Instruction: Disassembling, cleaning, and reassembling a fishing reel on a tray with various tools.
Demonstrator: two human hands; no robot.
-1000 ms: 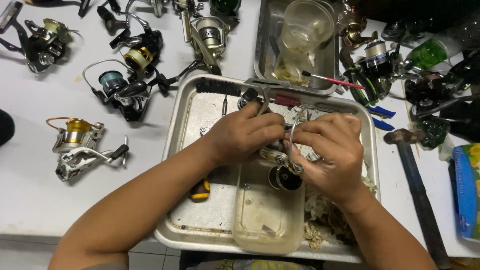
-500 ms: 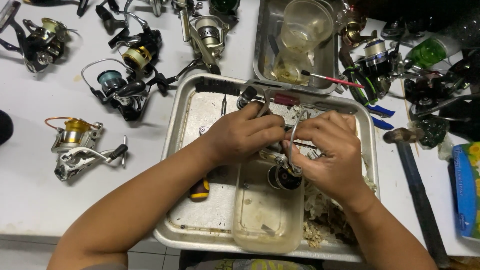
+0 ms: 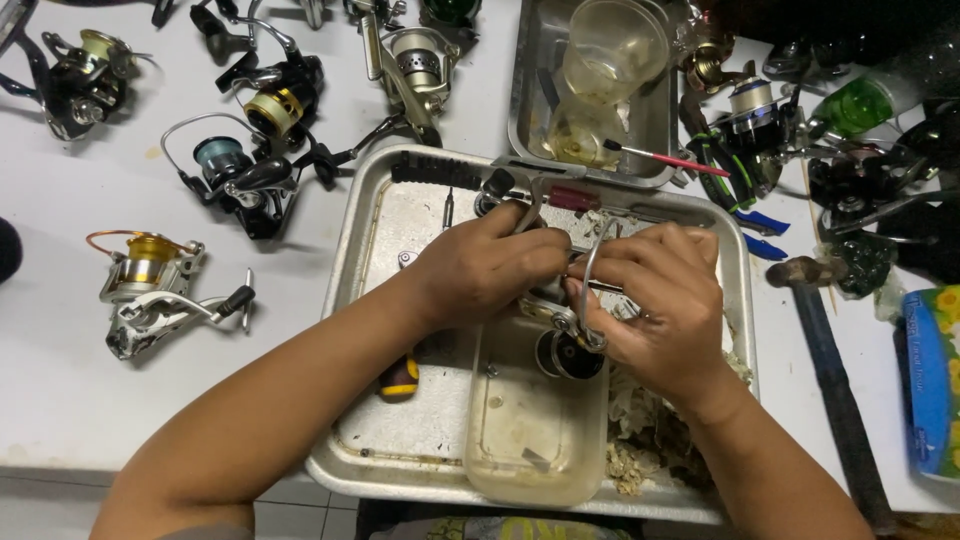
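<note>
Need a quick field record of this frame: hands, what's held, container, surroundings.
left hand: left hand grips the fishing reel from the left, over the tray
right hand: right hand grips the same reel; fingers by its wire bail
container: metal tray holding a clear plastic tub and a yellow-handled tool
behind: smaller metal tray with plastic cups
left of tray: gold-spool reel, other reels on the white table
right of tray: hammer
</note>
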